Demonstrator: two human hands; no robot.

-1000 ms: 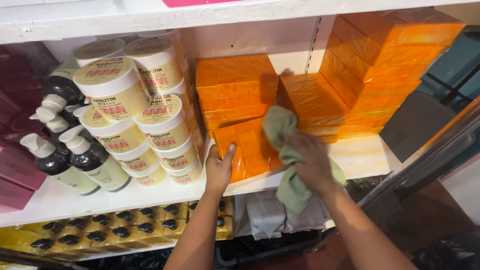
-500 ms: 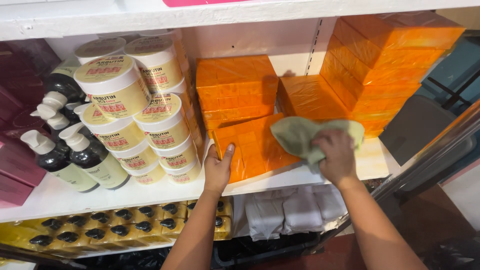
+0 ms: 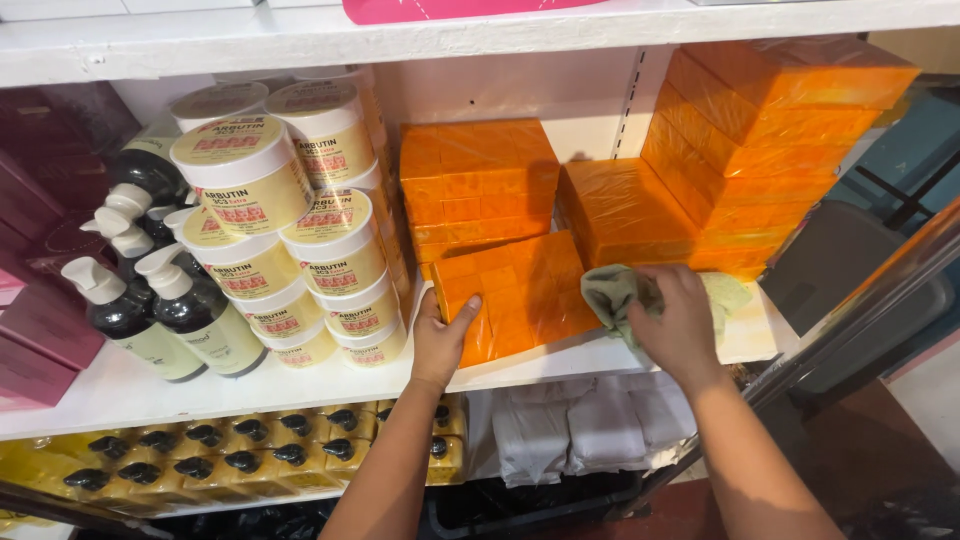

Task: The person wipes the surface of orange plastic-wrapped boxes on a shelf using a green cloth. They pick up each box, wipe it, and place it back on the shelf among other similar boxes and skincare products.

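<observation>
Left hand (image 3: 440,345) grips the orange plastic-wrapped soap block (image 3: 515,295) tilted at shelf centre, w/ the right hand (image 3: 680,320) at 3 o'clock pressing a pale green cloth (image 3: 612,292) onto the white shelf (image 3: 120,385). Wiping step; next needs the block lifted clear.

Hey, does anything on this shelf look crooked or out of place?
Yes. The orange wrapped block under the left hand lies turned at an angle near the shelf's front edge, while the other orange stacks sit squarely behind it. The right hand presses a green cloth on the shelf. Nothing looks spilled.
</observation>
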